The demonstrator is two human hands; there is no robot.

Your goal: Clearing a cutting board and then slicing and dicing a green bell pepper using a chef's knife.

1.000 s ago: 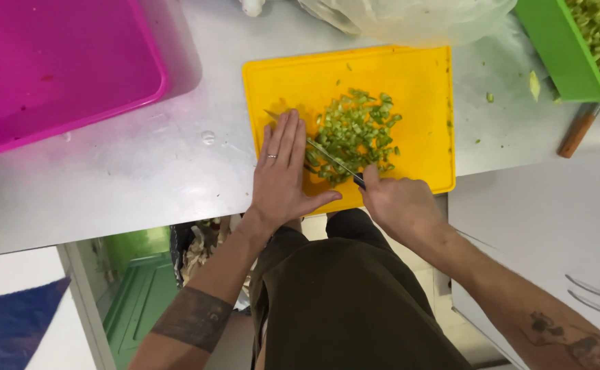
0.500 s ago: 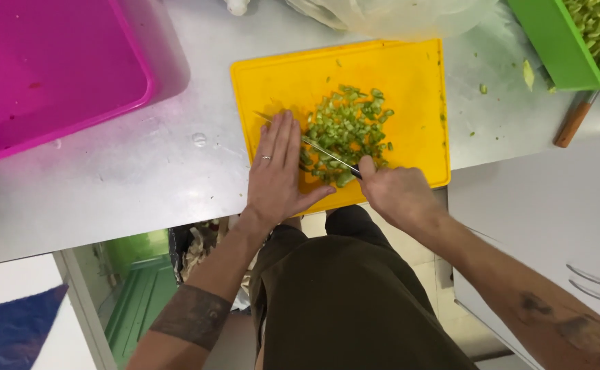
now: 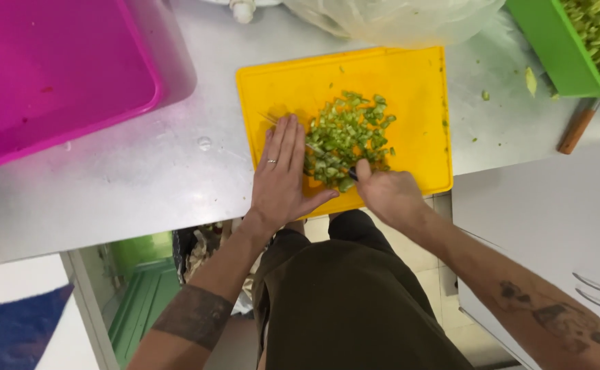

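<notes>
Left hand (image 3: 283, 175) lying flat, fingers spread, on yellow cutting board (image 3: 409, 82), touching pile of chopped greens (image 3: 346, 137). Right hand (image 3: 388, 195) gripping knife (image 3: 311, 148); handle hidden in fist, blade mostly buried under greens and left fingers, thin tip showing left of them. Board sitting at near edge of steel bench (image 3: 142, 171). Pink tub (image 3: 53, 68) and green crate (image 3: 567, 48) running out of frame. Wooden handle (image 3: 577, 130) lying at right; its tool end is hard to make out.

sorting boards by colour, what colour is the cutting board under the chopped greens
Yellow: the cutting board is plain bright yellow, clearest in the head view.
</notes>
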